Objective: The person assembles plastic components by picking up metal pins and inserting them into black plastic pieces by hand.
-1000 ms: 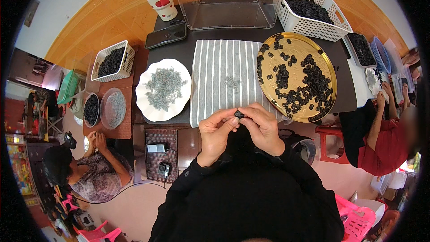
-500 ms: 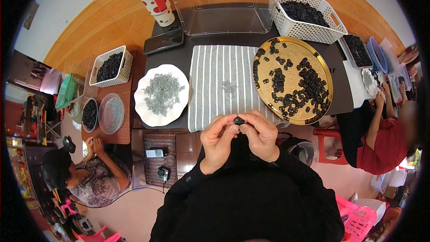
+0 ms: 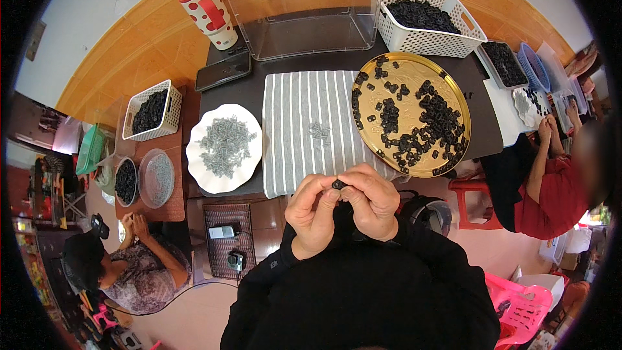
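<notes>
A small black plastic part (image 3: pixel 338 184) is pinched between the fingertips of my left hand (image 3: pixel 312 212) and my right hand (image 3: pixel 370 203), just off the near edge of a grey-and-white striped cloth (image 3: pixel 291 149). Its details are mostly covered by my fingers. On the cloth lies a small heap of thin silver-grey pieces (image 3: pixel 319 131), too small to name surely. Left of it, a white scalloped plate (image 3: pixel 206 178) holds a larger pile of them. To the right stands a round gold tray (image 3: pixel 405 71) with many loose black parts (image 3: pixel 440 116).
Behind the cloth are a clear plastic box (image 3: pixel 304 48), a white basket (image 3: pixel 421 42) of black parts, a phone (image 3: pixel 223 71) and a red-dotted tumbler (image 3: pixel 210 16). Other people sit at left and right, their hands (image 3: pixel 135 225) at similar parts. A red stool (image 3: pixel 473 204) stands at right.
The view has shifted slightly, so the table's things appear a little further left. Both my hands keep pinching the black part, which is now turned differently and more covered by the fingers.
</notes>
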`<state>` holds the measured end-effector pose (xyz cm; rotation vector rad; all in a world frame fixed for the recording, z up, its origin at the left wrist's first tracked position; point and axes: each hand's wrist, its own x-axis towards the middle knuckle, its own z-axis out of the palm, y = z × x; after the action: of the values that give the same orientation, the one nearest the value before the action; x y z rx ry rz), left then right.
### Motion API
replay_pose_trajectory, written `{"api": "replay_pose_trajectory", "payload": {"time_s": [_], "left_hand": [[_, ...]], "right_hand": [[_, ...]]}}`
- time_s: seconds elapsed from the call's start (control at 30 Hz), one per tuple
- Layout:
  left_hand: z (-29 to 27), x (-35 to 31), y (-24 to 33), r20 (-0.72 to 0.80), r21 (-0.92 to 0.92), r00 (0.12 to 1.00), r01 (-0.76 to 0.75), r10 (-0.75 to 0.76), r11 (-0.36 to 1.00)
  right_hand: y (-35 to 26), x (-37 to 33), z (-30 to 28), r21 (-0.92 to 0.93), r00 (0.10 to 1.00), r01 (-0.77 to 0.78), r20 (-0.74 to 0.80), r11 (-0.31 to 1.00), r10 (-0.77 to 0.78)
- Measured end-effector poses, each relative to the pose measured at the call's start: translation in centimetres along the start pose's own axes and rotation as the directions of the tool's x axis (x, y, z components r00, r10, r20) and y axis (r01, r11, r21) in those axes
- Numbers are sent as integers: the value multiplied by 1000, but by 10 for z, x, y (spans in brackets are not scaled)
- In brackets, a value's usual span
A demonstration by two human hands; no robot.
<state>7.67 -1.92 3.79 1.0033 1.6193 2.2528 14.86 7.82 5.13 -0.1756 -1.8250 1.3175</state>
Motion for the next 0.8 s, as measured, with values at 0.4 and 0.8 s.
{"api": "replay_pose_trajectory", "payload": {"time_s": [0.4, 0.8], "left_hand": [[-26, 5, -12, 59, -80, 966, 258, -253, 963], [-47, 10, -22, 5, -103, 959, 282, -283, 954]], "right_hand": [[9, 147, -117, -122, 915, -403, -70, 907, 397], [45, 87, -40, -491, 788, -4, 535, 871, 305]]}}
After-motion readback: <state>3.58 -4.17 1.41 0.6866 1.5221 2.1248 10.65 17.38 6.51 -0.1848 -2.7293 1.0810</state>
